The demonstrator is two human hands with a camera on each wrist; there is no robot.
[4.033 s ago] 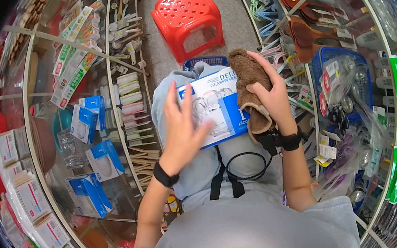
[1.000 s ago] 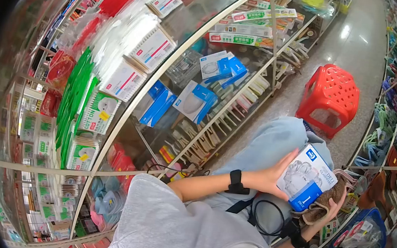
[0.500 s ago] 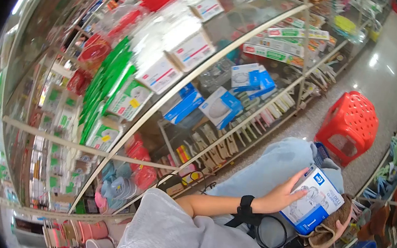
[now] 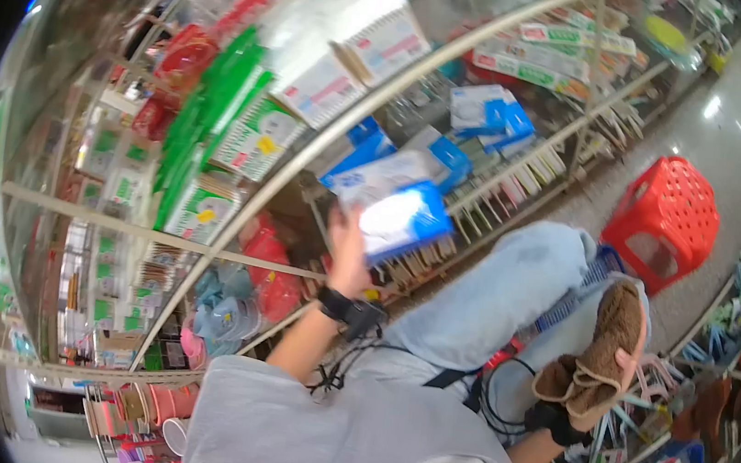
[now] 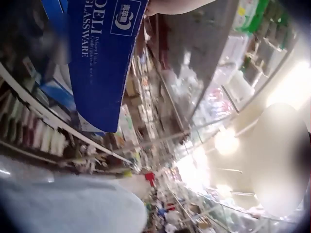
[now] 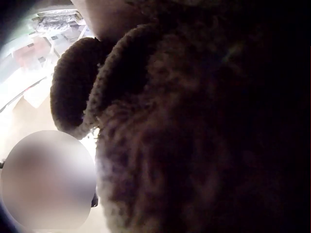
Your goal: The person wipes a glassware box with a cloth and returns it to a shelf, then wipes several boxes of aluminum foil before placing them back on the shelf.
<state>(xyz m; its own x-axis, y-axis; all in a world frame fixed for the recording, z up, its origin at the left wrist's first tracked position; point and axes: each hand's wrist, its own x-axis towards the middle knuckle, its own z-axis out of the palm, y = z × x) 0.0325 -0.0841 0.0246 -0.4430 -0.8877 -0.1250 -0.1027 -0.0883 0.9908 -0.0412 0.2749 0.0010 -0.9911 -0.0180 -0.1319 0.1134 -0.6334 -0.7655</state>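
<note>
My left hand (image 4: 351,257) grips the near end of a blue and white glassware box (image 4: 407,221), holding it out over the left shelf. In the left wrist view a blue side of this box (image 5: 99,73) shows the words DELI GLASSWARE, with part of the hand at the top edge. Other blue and white boxes (image 4: 494,115) lie on the shelf just beyond it. Over the lap, my right hand (image 4: 625,372) holds a bunched brown fleecy cloth (image 4: 615,328), thumb on top and most fingers hidden. The dark cloth (image 6: 141,155) fills most of the right wrist view.
A pale shelf rail (image 4: 466,54) runs diagonally in front of stacked white packs (image 4: 318,91) and green cotton packs (image 4: 257,136). Wooden-handled utensils line the lower shelf. A red plastic stool (image 4: 665,221) stands in the aisle, with a blue basket (image 4: 578,289) by the knees.
The left hand has carried the glassware box from the lap across to the left shelf, away from the brown cloth. The right hand keeps the cloth over the lap. The head view has turned left.
</note>
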